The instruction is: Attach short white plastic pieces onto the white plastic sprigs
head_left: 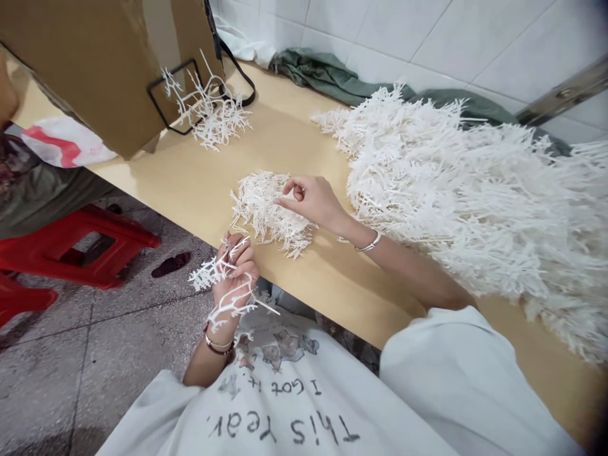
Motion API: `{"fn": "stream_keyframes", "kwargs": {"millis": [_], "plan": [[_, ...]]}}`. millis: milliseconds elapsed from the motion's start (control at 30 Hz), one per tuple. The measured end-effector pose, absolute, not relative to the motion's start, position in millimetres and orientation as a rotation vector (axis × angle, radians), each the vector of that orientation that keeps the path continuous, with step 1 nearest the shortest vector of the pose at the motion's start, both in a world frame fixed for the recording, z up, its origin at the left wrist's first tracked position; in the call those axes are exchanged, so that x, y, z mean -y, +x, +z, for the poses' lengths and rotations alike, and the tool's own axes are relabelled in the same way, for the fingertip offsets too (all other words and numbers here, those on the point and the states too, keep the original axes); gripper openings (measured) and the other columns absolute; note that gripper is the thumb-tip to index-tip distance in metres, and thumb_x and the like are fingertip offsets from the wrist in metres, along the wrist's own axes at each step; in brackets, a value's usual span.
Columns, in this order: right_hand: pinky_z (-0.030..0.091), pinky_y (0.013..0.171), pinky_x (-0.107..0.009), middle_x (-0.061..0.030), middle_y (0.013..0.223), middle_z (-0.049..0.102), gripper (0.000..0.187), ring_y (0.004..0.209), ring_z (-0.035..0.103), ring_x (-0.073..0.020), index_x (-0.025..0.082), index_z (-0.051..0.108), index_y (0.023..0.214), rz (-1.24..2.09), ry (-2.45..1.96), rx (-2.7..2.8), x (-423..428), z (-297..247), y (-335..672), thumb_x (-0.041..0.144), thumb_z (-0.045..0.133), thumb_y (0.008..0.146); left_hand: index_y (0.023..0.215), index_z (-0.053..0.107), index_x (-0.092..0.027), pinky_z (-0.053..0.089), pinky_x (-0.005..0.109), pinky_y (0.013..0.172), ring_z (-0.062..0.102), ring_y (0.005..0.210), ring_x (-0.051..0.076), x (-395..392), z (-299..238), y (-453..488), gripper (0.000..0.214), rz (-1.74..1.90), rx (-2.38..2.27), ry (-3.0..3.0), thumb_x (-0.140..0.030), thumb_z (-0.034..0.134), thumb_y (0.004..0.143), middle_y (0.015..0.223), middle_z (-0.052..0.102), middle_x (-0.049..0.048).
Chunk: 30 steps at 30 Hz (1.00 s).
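Observation:
My left hand [236,271] is held below the table edge, closed round a bunch of white branched plastic sprues [209,273] that stick out on both sides of the fist. My right hand [311,199] rests on the tan table [199,183], its thumb and forefinger pinching at a small heap of white plastic pieces [266,212]. A silver bracelet sits on each wrist.
A very large pile of white sprues [475,190] fills the table's right side. Some loose sprues [209,111] lie by a cardboard box [95,63] at far left. Green cloth [327,76] lies against the tiled wall. Red stools [90,244] stand on the floor.

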State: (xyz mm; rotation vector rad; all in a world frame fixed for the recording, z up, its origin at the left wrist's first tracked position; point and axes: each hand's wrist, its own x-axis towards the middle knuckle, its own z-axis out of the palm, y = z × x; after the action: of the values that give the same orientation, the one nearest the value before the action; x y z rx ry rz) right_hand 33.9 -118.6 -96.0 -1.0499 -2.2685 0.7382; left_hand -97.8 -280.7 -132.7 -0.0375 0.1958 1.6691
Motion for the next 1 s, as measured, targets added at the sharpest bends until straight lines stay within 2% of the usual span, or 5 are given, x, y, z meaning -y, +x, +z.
{"fn": "stream_keyframes", "kwargs": {"millis": [100,200,467,733,1000], "plan": [[0.029,0.053,-0.021,0.0038,0.062,0.046,0.025,0.052,0.037,-0.0061,0.013,0.060,0.091,0.706,-0.899,2.155,131,-91,41,0.037,0.054,0.086,0.072,0.038,-0.018,0.030,0.002,0.035,0.034,0.039,0.002,279,-130,-97,0.025,1.660,-0.168,-0.111,-0.023,0.036,0.096,0.052,0.035,-0.0066],[0.028,0.049,-0.020,0.0032,0.060,0.044,0.031,0.050,0.035,-0.0061,0.014,0.060,0.086,0.823,-0.827,2.078,158,-85,52,0.038,0.043,0.093,0.072,0.040,-0.018,0.029,0.002,0.034,0.035,0.037,0.001,277,-125,-94,0.025,1.628,-0.157,-0.140,-0.023,0.036,0.096,0.050,0.036,-0.0069],[0.028,0.047,-0.018,0.0043,0.054,0.045,0.032,0.049,0.036,-0.0043,0.012,0.060,0.068,1.194,-0.447,2.313,219,-94,59,0.038,0.057,0.086,0.072,0.046,-0.017,0.039,0.006,0.041,0.039,0.041,0.002,280,-103,-77,0.022,1.612,-0.296,0.030,-0.022,0.042,0.093,0.054,0.040,-0.0056],[0.043,0.058,-0.019,0.0012,0.070,0.062,0.028,0.062,0.054,-0.0074,0.016,0.054,0.086,0.595,-0.136,2.285,218,-96,60,0.039,0.067,0.078,0.070,0.058,-0.016,0.039,0.010,0.037,0.042,0.041,0.002,284,-108,-67,0.015,1.763,-0.736,0.229,-0.026,0.068,0.075,0.056,0.047,-0.0059],[0.051,0.065,-0.026,-0.0077,0.091,0.065,0.041,0.080,0.062,-0.0153,0.012,0.052,0.111,0.031,-0.201,2.404,225,-98,58,0.042,0.059,0.085,0.074,0.062,-0.019,0.042,0.017,0.042,0.049,0.044,0.005,283,-129,-58,0.014,1.796,-0.943,0.296,-0.032,0.068,0.074,0.062,0.059,-0.0025]]}}
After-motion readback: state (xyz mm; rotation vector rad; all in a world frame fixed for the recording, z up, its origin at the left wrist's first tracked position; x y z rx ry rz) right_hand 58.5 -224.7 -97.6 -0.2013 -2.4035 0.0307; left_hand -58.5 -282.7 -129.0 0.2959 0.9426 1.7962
